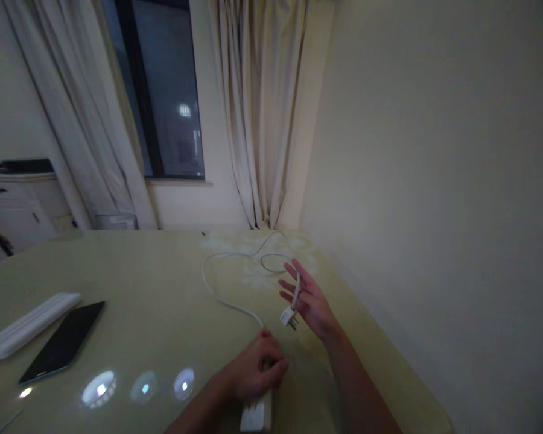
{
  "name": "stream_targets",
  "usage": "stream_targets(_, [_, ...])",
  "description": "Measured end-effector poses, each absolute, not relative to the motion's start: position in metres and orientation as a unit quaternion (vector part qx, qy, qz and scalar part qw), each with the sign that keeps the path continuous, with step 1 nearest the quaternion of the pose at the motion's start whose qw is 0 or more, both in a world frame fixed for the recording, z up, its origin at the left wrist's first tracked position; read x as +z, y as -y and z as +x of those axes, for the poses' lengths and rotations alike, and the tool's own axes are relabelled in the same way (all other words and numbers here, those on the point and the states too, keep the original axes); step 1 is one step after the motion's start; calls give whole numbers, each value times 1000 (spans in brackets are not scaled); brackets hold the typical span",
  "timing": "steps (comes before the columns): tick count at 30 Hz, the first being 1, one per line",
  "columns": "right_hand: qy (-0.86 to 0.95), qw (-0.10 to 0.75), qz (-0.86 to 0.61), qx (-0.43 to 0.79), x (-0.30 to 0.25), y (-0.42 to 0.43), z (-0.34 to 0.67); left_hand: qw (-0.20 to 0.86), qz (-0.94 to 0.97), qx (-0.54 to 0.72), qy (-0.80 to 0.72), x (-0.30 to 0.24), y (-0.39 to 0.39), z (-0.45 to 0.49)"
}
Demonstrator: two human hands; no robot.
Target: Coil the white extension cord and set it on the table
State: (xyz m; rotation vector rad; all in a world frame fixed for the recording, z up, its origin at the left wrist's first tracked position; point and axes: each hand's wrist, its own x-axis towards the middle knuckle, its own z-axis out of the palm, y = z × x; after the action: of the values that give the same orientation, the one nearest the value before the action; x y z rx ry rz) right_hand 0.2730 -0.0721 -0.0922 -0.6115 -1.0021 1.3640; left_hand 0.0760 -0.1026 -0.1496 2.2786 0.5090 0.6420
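Note:
My left hand [259, 369] is closed round the upper end of a white power strip [256, 415], covering much of it. From beyond that hand runs a white power cord [221, 299], looping over the table. My right hand [311, 302] is raised on the right with its fingers spread. Across its fingers and palm lies the cord's end, and the white plug [288, 317] hangs below with its metal prongs pointing down and right.
On the left of the glossy table [154, 301] lie a long white object [29, 325] and a dark flat tablet-like device [66, 340]. A plain wall [425, 181] borders the right side. Curtains [262, 108] and a window stand behind; a white cabinet [18, 202] is far left.

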Motion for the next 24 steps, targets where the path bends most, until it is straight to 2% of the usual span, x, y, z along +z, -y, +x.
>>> stream_targets(3, [484, 608, -317, 544, -95, 70, 282, 371, 842, 274, -280, -148, 93, 69])
stream_targets(6, [498, 614, -350, 502, -96, 62, 289, 326, 843, 272, -329, -150, 77, 52])
stream_targets(11, [456, 689, -430, 364, -106, 49, 297, 254, 891, 230, -299, -156, 63, 32])
stream_targets(15, [442, 695, -512, 245, -115, 47, 296, 246, 886, 240, -312, -154, 65, 34])
stream_targets(17, [440, 686, -542, 204, -119, 46, 297, 257, 866, 295, -312, -154, 65, 36])
stream_targets(20, [441, 690, -549, 170, -126, 42, 299, 275, 780, 454, -332, -153, 63, 37])
stream_targets(24, [431, 721, -508, 192, -133, 31, 301, 309, 623, 619, -365, -147, 60, 37])
